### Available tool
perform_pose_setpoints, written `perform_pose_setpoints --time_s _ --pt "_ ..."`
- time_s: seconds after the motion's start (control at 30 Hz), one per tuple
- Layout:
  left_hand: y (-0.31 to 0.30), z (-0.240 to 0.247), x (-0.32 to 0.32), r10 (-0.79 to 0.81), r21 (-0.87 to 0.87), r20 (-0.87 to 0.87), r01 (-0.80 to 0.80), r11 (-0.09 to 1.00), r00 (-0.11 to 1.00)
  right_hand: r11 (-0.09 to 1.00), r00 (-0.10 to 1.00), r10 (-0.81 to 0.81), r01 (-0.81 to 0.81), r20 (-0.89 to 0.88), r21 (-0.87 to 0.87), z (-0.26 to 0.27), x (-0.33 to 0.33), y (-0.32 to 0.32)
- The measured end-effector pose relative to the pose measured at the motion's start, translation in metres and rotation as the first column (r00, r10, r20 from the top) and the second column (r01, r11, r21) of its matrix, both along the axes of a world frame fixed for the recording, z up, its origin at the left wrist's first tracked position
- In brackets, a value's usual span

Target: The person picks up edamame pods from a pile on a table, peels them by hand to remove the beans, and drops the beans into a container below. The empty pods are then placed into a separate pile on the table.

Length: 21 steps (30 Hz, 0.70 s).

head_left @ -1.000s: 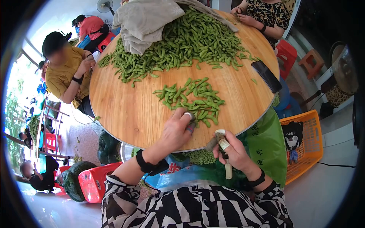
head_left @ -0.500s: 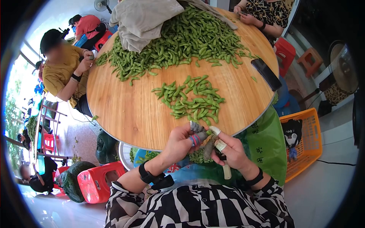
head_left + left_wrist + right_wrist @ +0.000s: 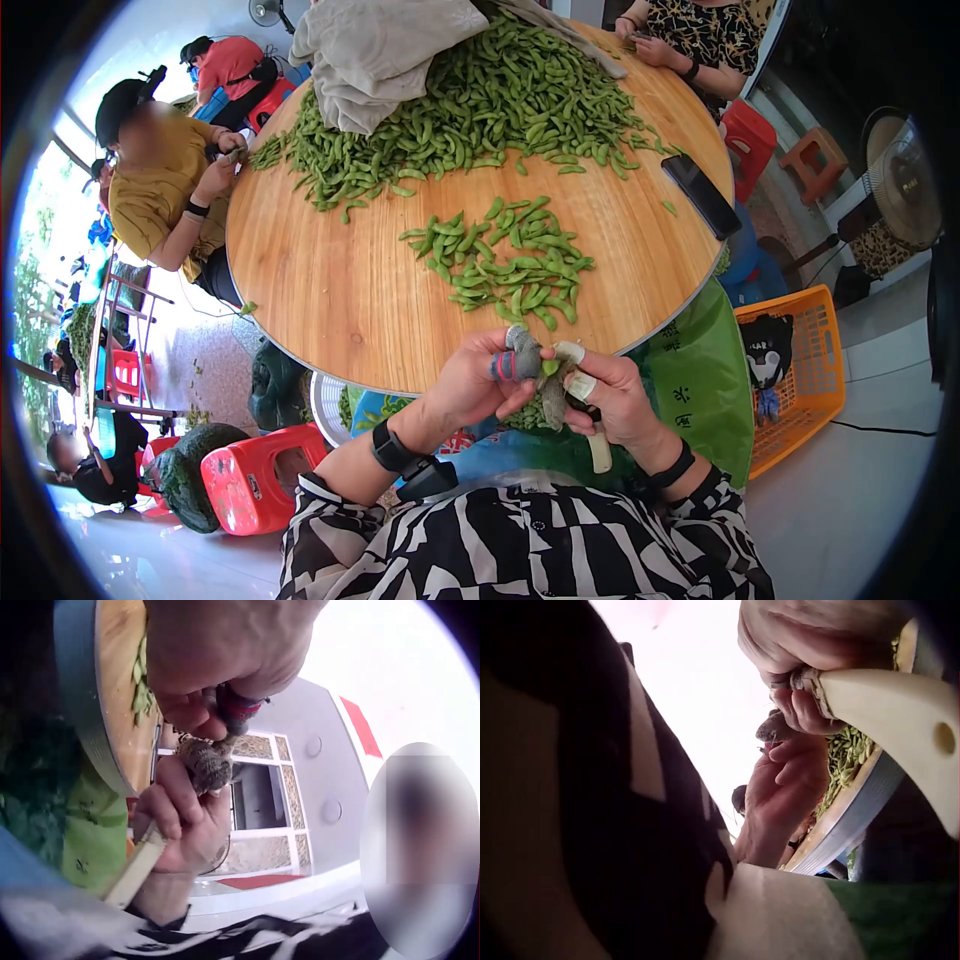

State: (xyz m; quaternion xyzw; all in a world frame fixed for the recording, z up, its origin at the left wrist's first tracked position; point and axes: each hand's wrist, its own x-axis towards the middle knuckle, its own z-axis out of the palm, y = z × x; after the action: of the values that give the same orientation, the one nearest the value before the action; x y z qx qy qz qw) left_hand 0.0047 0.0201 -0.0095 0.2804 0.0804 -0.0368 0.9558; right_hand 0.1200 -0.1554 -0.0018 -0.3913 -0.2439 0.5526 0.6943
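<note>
Just off the near table edge, the left hand, with cloth wraps on its thumb and finger, pinches a green pod. Close against it, the right hand, its finger and thumb wrapped, grips a tool with a cream handle. The tool's working end is hidden between the hands. In the right wrist view the handle shows a round hole, and the left hand is beyond it. The left wrist view shows both hands meeting. Loose pods lie on the round table above the hands.
A large pod heap lies at the table's far side, partly under a grey cloth. A phone lies at the right edge. Around are an orange basket, a red stool, a green bag and several people.
The left hand has moved from the small pod group on the table down and right to the right hand, and a pod now shows between them. The right hand has stayed nearly in place.
</note>
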Motion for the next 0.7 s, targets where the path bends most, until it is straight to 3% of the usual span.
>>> perform_pose_setpoints --time_s 0.13,0.17,0.2,0.23,0.27,0.3,0.33,0.4,0.53,0.6,0.63,0.7 --pt "-0.002 0.001 0.001 -0.059 -0.133 0.067 0.068 0.989 0.996 0.998 0.993 0.060 -0.063 -0.099 -0.030 0.004 0.004 -0.001" --pt "-0.006 0.008 0.002 0.047 0.342 0.002 -0.045 0.939 0.999 0.997 0.989 0.045 -0.053 -0.143 -0.053 0.003 0.006 -0.002" --pt "-0.009 0.017 0.002 0.174 0.742 -0.006 -0.112 0.661 0.985 0.996 0.982 0.032 -0.047 -0.187 -0.076 0.002 0.007 -0.001" --pt "-0.008 0.022 0.002 0.176 0.743 -0.005 -0.114 0.659 0.984 0.996 0.982 0.034 -0.049 -0.187 -0.074 0.001 0.008 -0.001" --pt "-0.006 0.027 0.002 0.096 0.929 0.279 -0.294 0.224 0.955 0.996 0.978 0.053 -0.065 -0.202 -0.053 0.000 0.009 0.000" --pt "-0.005 0.028 0.002 -0.108 0.841 0.477 -0.488 -0.234 0.872 0.996 0.973 0.071 -0.080 -0.217 -0.033 0.000 0.009 0.000" --pt "-0.005 0.028 0.000 -0.108 0.842 0.475 -0.487 -0.234 0.873 0.996 0.973 0.071 -0.080 -0.219 -0.033 0.000 0.009 0.000" --pt "-0.004 0.027 -0.004 -0.204 0.732 0.471 -0.509 -0.453 0.858 0.995 0.967 0.064 -0.080 -0.246 -0.056 0.001 0.007 0.002" --pt "-0.001 0.026 -0.004 -0.177 0.774 0.428 -0.461 -0.434 0.886 0.995 0.953 0.080 -0.092 -0.293 -0.027 -0.005 0.005 0.003" --pt "-0.004 0.030 0.000 -0.113 0.832 0.468 -0.480 -0.278 0.876 0.997 0.965 0.052 -0.067 -0.258 -0.049 -0.003 0.004 0.003" --pt "-0.005 0.029 0.002 -0.114 0.832 0.467 -0.480 -0.278 0.877 0.997 0.964 0.051 -0.066 -0.259 -0.049 0.000 0.003 0.003" --pt "-0.007 0.028 0.004 0.061 0.892 0.448 -0.450 0.044 0.892 0.999 0.976 0.001 -0.011 -0.219 -0.044 0.005 0.002 0.002"
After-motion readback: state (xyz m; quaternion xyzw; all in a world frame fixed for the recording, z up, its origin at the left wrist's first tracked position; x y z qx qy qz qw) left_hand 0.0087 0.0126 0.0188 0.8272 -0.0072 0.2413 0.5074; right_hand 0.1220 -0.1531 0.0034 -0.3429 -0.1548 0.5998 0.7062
